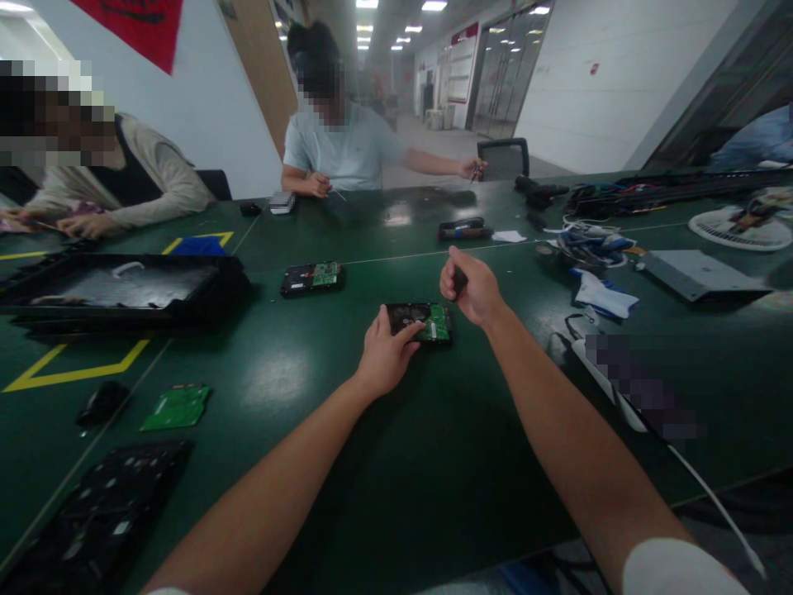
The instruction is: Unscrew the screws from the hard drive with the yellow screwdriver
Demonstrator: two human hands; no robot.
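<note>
A hard drive [437, 324] lies on the green table with its green circuit board facing up. My left hand [389, 354] grips its left end, with one finger stretched across the board. Just right of the drive and raised above the table, my right hand [471, 285] is curled closed. A small dark piece [459, 281] shows inside its fingers; its kind is mostly hidden. Farther left lies a second hard drive [313, 278], also board side up, apart from both hands.
A loose green circuit board [177, 407] and black casings [105, 512] lie at the near left, below a large black tray [124, 285]. To the right are bundled cables [591, 244], a metal cover [700, 274] and a white power strip [610, 384]. Two people sit across the table.
</note>
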